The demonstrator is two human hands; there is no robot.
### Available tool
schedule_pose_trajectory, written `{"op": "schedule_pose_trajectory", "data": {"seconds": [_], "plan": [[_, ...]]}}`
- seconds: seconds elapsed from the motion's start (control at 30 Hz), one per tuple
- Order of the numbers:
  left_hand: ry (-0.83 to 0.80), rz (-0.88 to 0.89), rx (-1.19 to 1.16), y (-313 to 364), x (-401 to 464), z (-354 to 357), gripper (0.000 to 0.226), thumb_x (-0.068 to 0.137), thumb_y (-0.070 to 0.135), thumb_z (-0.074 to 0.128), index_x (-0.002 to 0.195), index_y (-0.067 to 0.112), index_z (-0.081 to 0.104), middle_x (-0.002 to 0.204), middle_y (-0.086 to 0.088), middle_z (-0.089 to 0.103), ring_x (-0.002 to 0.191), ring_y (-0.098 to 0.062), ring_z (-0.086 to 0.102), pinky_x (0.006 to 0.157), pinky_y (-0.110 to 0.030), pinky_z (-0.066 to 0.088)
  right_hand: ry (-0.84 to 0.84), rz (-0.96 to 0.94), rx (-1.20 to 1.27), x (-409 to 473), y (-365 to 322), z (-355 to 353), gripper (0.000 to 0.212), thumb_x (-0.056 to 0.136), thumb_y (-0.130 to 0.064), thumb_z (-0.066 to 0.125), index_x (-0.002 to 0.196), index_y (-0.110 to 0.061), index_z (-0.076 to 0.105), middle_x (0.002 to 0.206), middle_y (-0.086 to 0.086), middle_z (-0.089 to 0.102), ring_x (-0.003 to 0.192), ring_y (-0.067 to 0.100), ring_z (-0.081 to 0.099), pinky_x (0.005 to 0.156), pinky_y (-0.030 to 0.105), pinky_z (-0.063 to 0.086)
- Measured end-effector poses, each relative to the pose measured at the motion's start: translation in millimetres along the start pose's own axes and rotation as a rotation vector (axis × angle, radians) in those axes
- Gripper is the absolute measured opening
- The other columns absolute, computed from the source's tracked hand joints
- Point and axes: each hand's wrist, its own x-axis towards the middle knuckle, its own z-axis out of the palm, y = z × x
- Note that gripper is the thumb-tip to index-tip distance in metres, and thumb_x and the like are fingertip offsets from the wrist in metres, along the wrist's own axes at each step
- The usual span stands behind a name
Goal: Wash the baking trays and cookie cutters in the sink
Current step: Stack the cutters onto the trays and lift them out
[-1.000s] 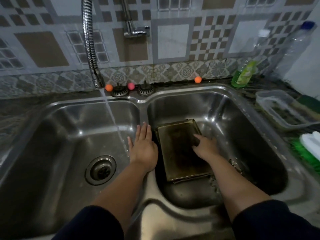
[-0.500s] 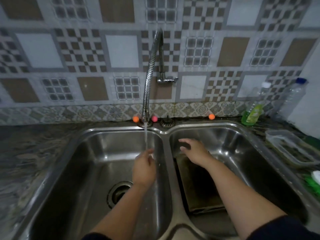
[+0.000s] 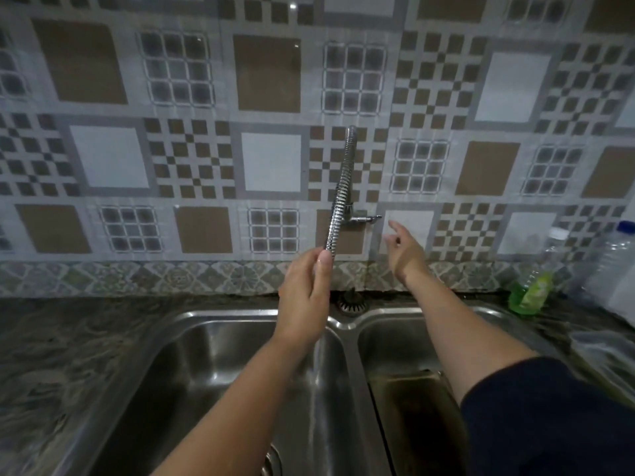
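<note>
A dark, stained baking tray [image 3: 412,417] lies in the right basin of the steel double sink [image 3: 343,324], partly hidden by my right arm. My left hand [image 3: 304,297] is raised above the left basin and closed around the lower end of the flexible ribbed tap hose [image 3: 340,197]. Water runs down from below that hand into the left basin. My right hand [image 3: 403,247] is lifted toward the wall, fingers apart and holding nothing, just below the tap handle [image 3: 366,219]. No cookie cutters are visible.
A green dish soap bottle [image 3: 531,286] and clear plastic bottles [image 3: 615,266] stand at the right on the dark stone counter [image 3: 68,355]. A clear plastic container [image 3: 598,352] sits at the right edge. The left basin's drain [image 3: 271,462] shows at the bottom. Patterned tiles cover the wall.
The view has tilted up toward the wall. My left hand rose from the basin and took hold of the hose end. My right hand left the tray and rose toward the tap handle.
</note>
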Motion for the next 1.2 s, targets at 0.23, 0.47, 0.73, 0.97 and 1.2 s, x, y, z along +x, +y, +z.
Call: {"op": "schedule_pose_trajectory", "data": {"seconds": [0.23,0.47,0.73,0.97,1.2], "plan": [[-0.077,-0.082,-0.138,-15.8,5.3,4.3,0.057,0.082,0.073,0.029,0.096,0.033,0.068,0.101,0.015,0.069,0.102,0.002,0.061,0.089,-0.02,0.046,0.136,-0.18,0.03,46.6,-7.0,13.6,0.036,0.1,-0.03,0.045,0.126,-0.012,0.061,0.13,0.004,0.06,0.121,0.017,0.052,0.09,0.007,0.03],[-0.127,-0.1,-0.175,-19.5,7.9,6.5,0.063,0.08,0.075,0.025,0.09,0.032,0.069,0.086,0.024,0.065,0.092,-0.002,0.061,0.091,-0.035,0.049,0.198,0.014,-0.118,97.2,-26.1,19.4,0.044,0.097,-0.046,0.044,0.082,-0.012,0.069,0.087,0.011,0.068,0.084,0.026,0.063,0.069,0.024,0.037],[-0.123,-0.092,-0.151,-18.6,6.6,5.4,0.059,0.077,0.082,0.029,0.088,0.038,0.067,0.08,0.028,0.066,0.083,0.009,0.061,0.077,-0.016,0.046,0.106,0.037,-0.26,90.0,-26.1,19.4,0.049,0.097,-0.048,0.041,0.098,-0.006,0.066,0.106,0.017,0.067,0.095,0.031,0.061,0.076,0.027,0.039],[0.108,0.115,0.035,-2.6,-14.9,23.6,0.042,0.101,0.045,0.028,0.136,0.025,0.038,0.122,0.003,0.057,0.106,-0.02,0.06,0.087,-0.043,0.053,-0.188,0.096,-0.508,-10.6,15.7,21.8,0.047,0.101,-0.037,0.033,0.13,-0.006,0.054,0.138,0.019,0.049,0.126,0.033,0.046,0.1,0.031,0.035],[0.302,0.219,0.451,2.7,-45.9,51.0,0.068,0.087,-0.003,0.037,0.151,0.002,0.014,0.153,-0.016,0.029,0.14,-0.025,0.029,0.112,-0.053,0.027,-0.225,0.275,-0.547,-97.5,82.9,-14.4,0.049,0.099,-0.043,0.037,0.122,-0.007,0.06,0.13,0.018,0.057,0.121,0.032,0.052,0.098,0.034,0.04]]}}
